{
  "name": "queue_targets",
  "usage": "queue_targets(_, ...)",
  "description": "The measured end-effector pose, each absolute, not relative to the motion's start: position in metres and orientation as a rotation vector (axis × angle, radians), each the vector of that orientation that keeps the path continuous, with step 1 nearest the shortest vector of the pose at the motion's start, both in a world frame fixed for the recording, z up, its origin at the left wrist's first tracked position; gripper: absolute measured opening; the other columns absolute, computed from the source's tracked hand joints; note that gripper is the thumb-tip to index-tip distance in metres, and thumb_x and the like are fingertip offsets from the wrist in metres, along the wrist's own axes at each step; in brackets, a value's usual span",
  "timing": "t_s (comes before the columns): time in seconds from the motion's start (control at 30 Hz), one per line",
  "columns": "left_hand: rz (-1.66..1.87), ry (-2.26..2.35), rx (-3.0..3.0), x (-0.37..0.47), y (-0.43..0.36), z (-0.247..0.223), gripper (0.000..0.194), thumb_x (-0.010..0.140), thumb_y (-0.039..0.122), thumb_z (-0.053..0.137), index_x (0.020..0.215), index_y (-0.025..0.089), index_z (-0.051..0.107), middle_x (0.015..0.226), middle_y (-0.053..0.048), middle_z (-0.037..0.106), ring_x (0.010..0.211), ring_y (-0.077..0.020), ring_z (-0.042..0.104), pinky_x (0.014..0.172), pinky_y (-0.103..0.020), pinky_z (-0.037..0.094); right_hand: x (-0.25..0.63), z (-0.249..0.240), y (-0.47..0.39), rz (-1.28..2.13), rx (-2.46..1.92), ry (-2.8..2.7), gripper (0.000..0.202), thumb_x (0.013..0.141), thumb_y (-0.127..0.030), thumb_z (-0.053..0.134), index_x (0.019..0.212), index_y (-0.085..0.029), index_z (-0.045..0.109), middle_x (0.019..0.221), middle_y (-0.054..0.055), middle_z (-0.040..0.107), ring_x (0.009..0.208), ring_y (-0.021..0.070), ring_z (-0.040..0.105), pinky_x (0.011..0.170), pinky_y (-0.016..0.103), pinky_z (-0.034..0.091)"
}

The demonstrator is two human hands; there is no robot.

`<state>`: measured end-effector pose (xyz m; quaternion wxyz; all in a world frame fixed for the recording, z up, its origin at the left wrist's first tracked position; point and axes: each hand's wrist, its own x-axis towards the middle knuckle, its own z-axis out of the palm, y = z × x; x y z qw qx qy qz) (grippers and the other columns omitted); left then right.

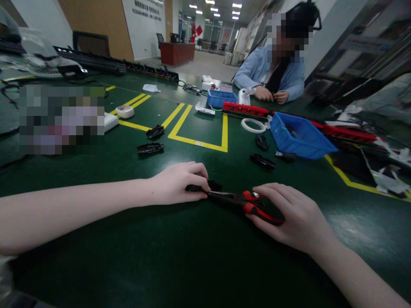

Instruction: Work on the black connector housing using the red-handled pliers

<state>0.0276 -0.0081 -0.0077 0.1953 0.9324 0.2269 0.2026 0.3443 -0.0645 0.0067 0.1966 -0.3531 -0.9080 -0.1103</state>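
Observation:
My left hand (183,182) has its fingers closed around a black plastic part (215,185) low over the green table. Much of that part is hidden under the fingers. From the right, my right hand (293,214) grips long-nose pliers (248,203) by their red and black handles. The narrow jaws point left and their tip meets the black part by my left fingertips; whether they pinch it cannot be made out. Beyond my left hand lie two similar black parts (150,148), and several more dark pieces (262,161) lie beyond my right hand.
A blue bin (300,137) stands to the right, with a smaller blue tray (221,99) farther back. Between them are a white tape roll (253,125) and red strips (245,108). Yellow tape (199,143) marks the green table (180,256). Across it sits a person (272,72).

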Motion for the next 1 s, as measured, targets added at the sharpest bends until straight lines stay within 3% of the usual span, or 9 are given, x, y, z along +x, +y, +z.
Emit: queue_targets(1.0, 0.553, 0.636, 2.634, 0.0284, -0.0074, -0.0064, 0.012, 0.094, 0.021, 0.065, 0.102, 0.020, 0.073, 0.113, -0.008, 0.064, 0.101, -0.0227, 0.063, 0.081, -0.034, 0.051, 0.3425, 0.0070, -0.0651, -0.190, -1.002, -2.489, 0.034, 0.085, -0.036, 0.070, 0.114, -0.020, 0.061, 0.102, 0.010, 0.074, 0.087, 0.0250, 0.072, 0.074, 0.038, 0.058)
